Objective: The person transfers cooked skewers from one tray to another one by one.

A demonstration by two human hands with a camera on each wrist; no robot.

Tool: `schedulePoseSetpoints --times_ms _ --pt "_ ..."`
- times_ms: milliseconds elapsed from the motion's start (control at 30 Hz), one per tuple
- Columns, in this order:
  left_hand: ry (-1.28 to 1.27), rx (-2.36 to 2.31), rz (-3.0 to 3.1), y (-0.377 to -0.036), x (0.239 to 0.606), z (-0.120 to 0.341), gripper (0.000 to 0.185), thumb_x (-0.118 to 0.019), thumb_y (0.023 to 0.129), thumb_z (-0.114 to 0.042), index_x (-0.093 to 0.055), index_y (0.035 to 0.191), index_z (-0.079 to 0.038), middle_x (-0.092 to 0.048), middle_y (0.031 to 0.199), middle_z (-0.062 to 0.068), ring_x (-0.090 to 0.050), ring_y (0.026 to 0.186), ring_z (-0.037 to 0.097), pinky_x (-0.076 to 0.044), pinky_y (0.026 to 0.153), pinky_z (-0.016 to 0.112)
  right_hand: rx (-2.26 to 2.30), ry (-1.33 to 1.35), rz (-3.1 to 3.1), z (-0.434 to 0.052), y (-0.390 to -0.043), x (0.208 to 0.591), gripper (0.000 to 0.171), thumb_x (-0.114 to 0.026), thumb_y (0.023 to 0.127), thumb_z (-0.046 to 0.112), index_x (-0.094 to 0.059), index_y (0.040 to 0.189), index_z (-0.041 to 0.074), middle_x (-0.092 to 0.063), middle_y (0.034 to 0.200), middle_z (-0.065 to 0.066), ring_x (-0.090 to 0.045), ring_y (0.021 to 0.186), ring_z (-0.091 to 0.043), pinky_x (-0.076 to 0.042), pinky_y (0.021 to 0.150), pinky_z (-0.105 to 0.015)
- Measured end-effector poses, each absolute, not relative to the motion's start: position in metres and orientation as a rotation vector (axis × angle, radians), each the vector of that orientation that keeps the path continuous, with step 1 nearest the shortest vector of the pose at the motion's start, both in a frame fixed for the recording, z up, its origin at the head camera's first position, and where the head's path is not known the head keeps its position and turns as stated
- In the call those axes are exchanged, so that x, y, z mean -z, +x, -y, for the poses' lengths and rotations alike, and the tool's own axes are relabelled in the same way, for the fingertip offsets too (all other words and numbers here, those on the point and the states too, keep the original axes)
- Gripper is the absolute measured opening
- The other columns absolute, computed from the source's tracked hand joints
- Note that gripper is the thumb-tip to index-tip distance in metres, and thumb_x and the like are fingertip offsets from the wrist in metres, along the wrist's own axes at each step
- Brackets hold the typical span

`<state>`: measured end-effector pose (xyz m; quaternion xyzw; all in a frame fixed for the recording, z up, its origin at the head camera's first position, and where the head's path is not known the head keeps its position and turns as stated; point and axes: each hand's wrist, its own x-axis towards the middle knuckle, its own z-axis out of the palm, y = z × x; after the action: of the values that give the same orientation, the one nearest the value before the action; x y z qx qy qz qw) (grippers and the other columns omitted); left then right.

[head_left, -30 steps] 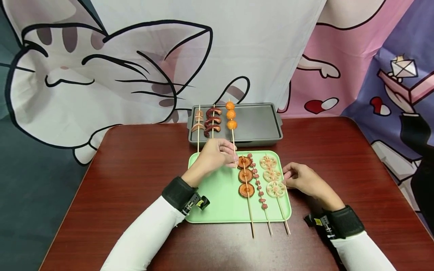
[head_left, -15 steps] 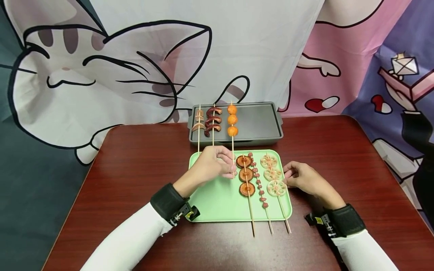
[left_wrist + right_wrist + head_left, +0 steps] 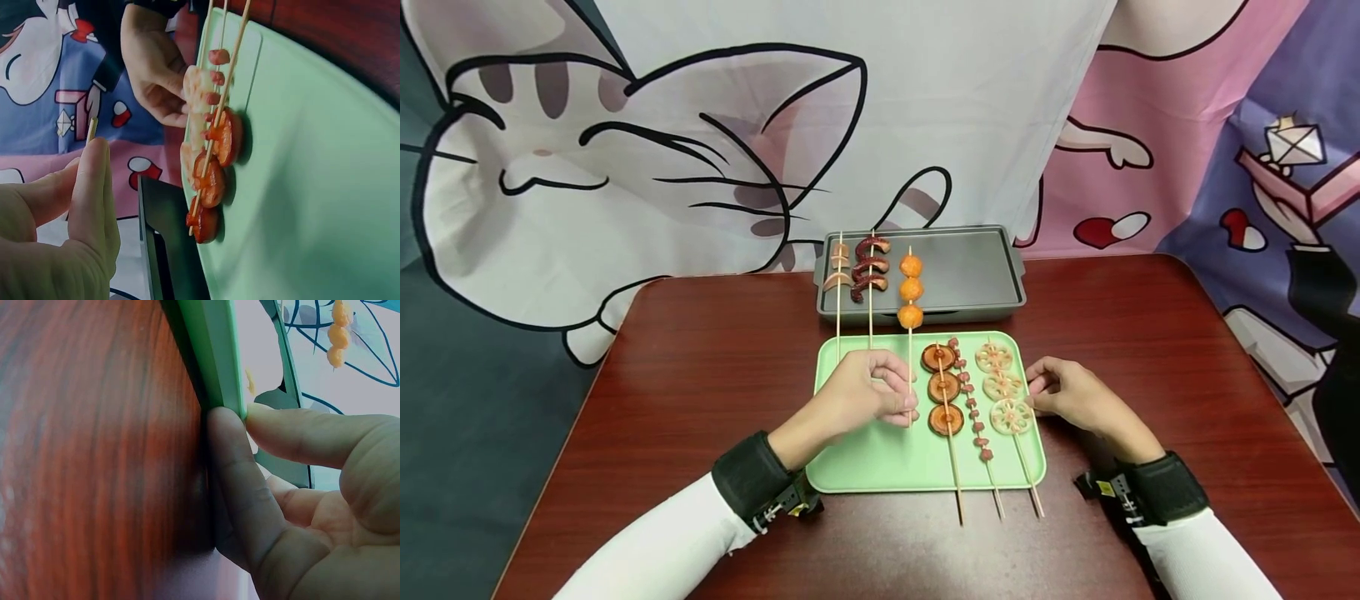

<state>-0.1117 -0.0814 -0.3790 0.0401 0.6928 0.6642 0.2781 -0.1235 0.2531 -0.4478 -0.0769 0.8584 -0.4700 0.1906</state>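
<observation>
We pinch the meatball skewer (image 3: pixel 911 333) in our left hand (image 3: pixel 865 396) at frame centre, carrying it between grill tray (image 3: pixel 992 283) and green tray (image 3: pixel 865 454); our right hand (image 3: pixel 1067 396) pinches the green rim. Next, lower it level.

no legible txt, no labels, no nos. anywhere

The left hand (image 3: pixel 867 392) has its fingers curled, the thumb and forefinger pinched together (a thin stick's tip shows above them in the wrist view). The right hand (image 3: pixel 1067 392) rests low, its fingertips (image 3: pixel 228 425) pinching an edge.
</observation>
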Motion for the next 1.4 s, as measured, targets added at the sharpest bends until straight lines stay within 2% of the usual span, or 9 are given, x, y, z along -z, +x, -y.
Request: schedulePoseSetpoints --times_ms 467,767,1400 --pt "0.122 -1.754 -1.834 -0.087 0.390 0.087 0.023 -0.071 0.087 0.016 -0.059 0.106 0.012 -0.064 0.085 0.013 -0.077 0.075 0.025 -0.068 0.072 0.042 1.330 -0.219 -2.411 -0.254 -0.123 0.447 0.031 -0.072 0.091 0.000 -0.060 0.118 -0.011 -0.064 0.095 -0.015 -0.060 0.078 -0.013 -0.055 0.064 -0.021" --pt "0.142 -1.734 -1.809 -0.069 0.398 0.089 0.024 -0.071 0.086 0.016 -0.057 0.106 0.017 -0.065 0.081 0.013 -0.076 0.073 0.024 -0.068 0.071 0.040 1.331 -0.218 -2.413 -0.252 -0.124 0.451 0.030 -0.072 0.091 -0.001 -0.060 0.116 -0.011 -0.064 0.094 -0.014 -0.061 0.078 -0.013 -0.056 0.064 -0.020" --pt "0.083 -1.754 -1.758 -0.047 0.423 0.088 0.025 -0.073 0.085 0.014 -0.058 0.105 0.016 -0.064 0.083 0.012 -0.076 0.072 0.024 -0.067 0.069 0.036 1.333 -0.228 -2.414 -0.254 -0.124 0.450 0.029 -0.071 0.090 -0.003 -0.060 0.116 -0.012 -0.064 0.094 -0.015 -0.062 0.078 -0.013 -0.057 0.065 -0.020"
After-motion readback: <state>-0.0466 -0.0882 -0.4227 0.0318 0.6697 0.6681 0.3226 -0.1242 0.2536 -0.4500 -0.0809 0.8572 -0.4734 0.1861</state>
